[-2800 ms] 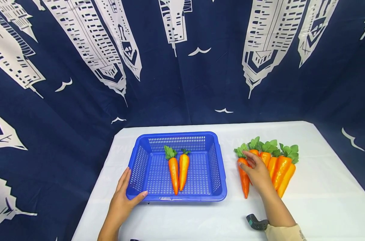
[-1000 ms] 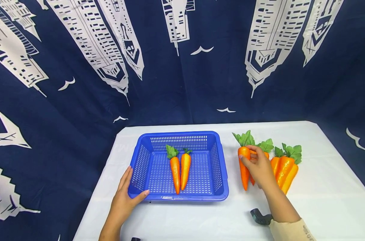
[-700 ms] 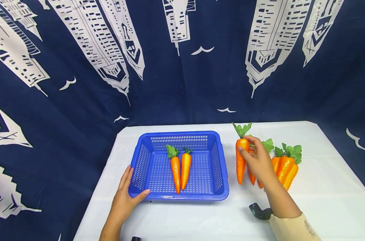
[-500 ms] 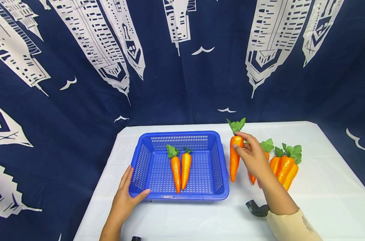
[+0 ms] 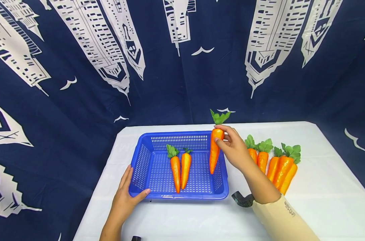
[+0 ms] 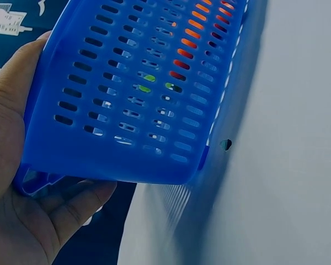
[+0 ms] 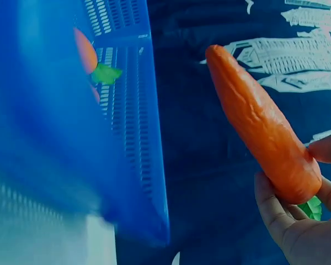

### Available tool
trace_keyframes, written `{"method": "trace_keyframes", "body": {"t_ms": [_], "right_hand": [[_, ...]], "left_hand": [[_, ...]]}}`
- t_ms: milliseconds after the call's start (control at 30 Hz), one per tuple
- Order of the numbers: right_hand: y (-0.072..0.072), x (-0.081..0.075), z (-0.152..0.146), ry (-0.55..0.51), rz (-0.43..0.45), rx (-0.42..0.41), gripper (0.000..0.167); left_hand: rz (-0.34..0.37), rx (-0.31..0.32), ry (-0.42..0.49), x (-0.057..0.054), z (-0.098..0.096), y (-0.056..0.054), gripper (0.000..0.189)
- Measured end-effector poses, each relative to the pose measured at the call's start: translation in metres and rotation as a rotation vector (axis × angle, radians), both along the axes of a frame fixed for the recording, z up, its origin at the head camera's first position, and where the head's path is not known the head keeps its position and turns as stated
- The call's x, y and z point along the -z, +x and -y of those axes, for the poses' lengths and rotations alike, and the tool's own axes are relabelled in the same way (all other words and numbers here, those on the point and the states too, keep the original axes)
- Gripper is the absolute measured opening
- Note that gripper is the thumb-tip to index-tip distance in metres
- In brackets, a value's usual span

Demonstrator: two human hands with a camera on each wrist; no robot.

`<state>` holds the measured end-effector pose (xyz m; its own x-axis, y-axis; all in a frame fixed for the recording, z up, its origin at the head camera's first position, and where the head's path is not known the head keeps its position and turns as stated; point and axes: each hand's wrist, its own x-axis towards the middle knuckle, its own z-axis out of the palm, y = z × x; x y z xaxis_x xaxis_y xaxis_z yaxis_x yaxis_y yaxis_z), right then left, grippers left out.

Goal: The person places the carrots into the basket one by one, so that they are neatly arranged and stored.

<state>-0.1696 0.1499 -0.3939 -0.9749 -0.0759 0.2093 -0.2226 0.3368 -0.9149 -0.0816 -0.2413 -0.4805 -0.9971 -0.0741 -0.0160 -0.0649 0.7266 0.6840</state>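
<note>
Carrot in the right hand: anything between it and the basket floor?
No visible obstacle. The right hand holds the carrot overlapping the basket's right wall in the head view, seemingly above the rim. The two carrots inside lie farther left, leaving bare floor beside them.

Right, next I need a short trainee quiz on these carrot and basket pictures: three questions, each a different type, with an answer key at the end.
1. How many carrots lie in the blue basket?
a) one
b) two
c) five

2. True or false: the left hand touches the basket at its near left corner.

3. Fill in the missing word: the right hand holds one ___, leafy end uppermost in the head view.

Key
1. b
2. True
3. carrot
</note>
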Motion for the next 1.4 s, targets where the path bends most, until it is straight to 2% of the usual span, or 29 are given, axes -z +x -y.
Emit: {"method": "trace_keyframes", "body": {"t_ms": [167, 333, 700, 1000, 1167, 1400], "right_hand": [[-0.006, -0.003, 0.015, -0.017, -0.029, -0.050, 0.045], [-0.010, -0.005, 0.029, -0.017, -0.017, -0.106, 0.045], [-0.020, -0.006, 0.058, 0.082, -0.061, -0.165, 0.045], [-0.032, 0.000, 0.082, 0.121, 0.000, -0.208, 0.043], [-0.040, 0.007, 0.092, 0.178, 0.045, -0.231, 0.043], [-0.049, 0.024, 0.099, 0.260, 0.106, -0.241, 0.043]], "left_hand": [[-0.012, 0.000, 0.004, 0.001, 0.001, 0.000, 0.111], [-0.011, -0.005, 0.008, 0.002, 0.000, 0.000, 0.110], [0.007, -0.009, 0.019, 0.001, -0.001, 0.000, 0.113], [0.029, -0.014, 0.025, -0.001, 0.000, 0.000, 0.115], [0.024, -0.012, 0.028, -0.001, 0.000, -0.001, 0.114], [-0.001, -0.003, 0.043, 0.001, 0.000, 0.000, 0.114]]}}
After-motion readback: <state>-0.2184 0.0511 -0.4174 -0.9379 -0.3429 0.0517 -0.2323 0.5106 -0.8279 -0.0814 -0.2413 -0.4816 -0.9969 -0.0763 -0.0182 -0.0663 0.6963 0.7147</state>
